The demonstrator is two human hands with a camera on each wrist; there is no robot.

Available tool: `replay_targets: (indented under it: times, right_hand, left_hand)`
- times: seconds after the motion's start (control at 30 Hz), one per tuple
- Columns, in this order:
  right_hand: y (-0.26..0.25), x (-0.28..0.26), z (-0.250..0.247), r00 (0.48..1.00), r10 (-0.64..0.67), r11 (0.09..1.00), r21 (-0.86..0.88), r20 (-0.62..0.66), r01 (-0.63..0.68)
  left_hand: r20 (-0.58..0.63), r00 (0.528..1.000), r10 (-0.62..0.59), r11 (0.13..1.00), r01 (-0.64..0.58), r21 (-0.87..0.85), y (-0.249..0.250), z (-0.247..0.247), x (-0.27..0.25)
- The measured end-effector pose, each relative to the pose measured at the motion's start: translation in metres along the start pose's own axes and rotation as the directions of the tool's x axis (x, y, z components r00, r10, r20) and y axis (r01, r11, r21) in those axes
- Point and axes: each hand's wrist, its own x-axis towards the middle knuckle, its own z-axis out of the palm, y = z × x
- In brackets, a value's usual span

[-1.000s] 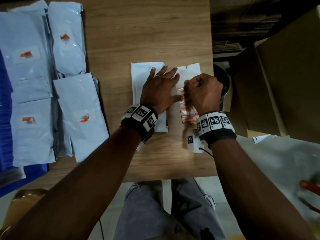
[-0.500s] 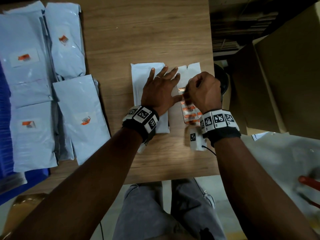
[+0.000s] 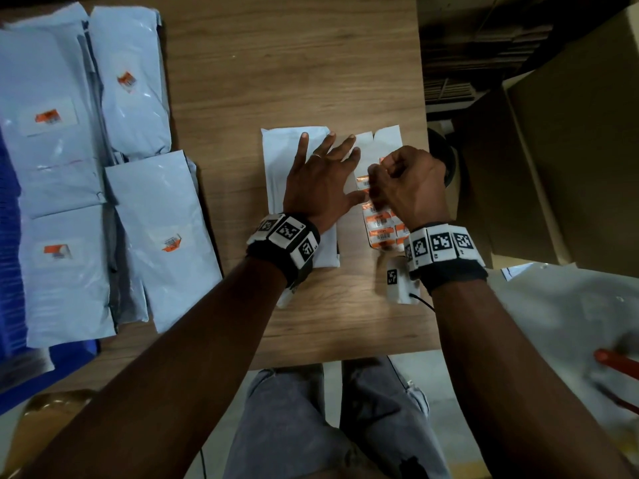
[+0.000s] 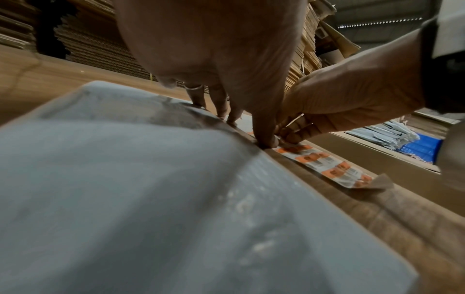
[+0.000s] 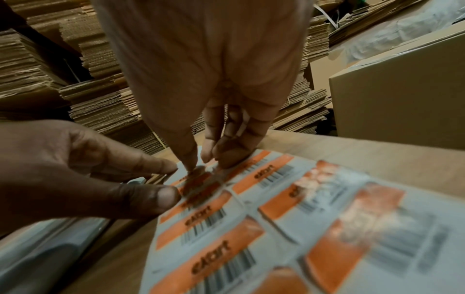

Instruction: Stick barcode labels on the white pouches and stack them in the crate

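A white pouch [image 3: 280, 157] lies flat on the wooden table [image 3: 294, 81]. My left hand [image 3: 321, 174] rests spread on it, and its thumb [image 5: 151, 199] presses the edge of the label sheet [image 3: 380, 233]. The sheet of orange barcode labels [image 5: 276, 228] lies just right of the pouch [image 4: 151, 179]. My right hand [image 3: 404, 181] is curled over the sheet's upper part. Its fingertips [image 5: 224, 159] pinch at the edge of one barcode label [image 3: 363, 181], which is partly hidden by them.
Several labelled white pouches [image 3: 155, 236] lie at the table's left, over something blue [image 3: 10, 236]. A large cardboard box [image 3: 570, 150] stands to the right, with a dark round object [image 3: 446, 160] beside the table edge. Stacked flat cardboard [image 5: 37, 69] fills the background.
Hardly anything has moved. My left hand stays flat on the pouch, and my right fingers keep picking at the same label on the sheet.
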Motion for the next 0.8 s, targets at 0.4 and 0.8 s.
replay_targets:
  times: [0.4, 0.8]
  right_hand:
    - [-0.0044, 0.0056, -0.0049, 1.0, 0.022, 1.0, -0.023, 0.005, -0.022]
    - [-0.0057, 0.0063, -0.0003, 1.0, -0.003, 0.997, -0.073, 0.004, 0.003]
  left_hand:
    - [0.008, 1.0, -0.004, 0.999, 0.004, 0.039, 0.0013, 0.0001, 0.0]
    - [0.014, 1.0, 0.004, 0.998, -0.005, 0.06, -0.0002, 0.0002, 0.0005]
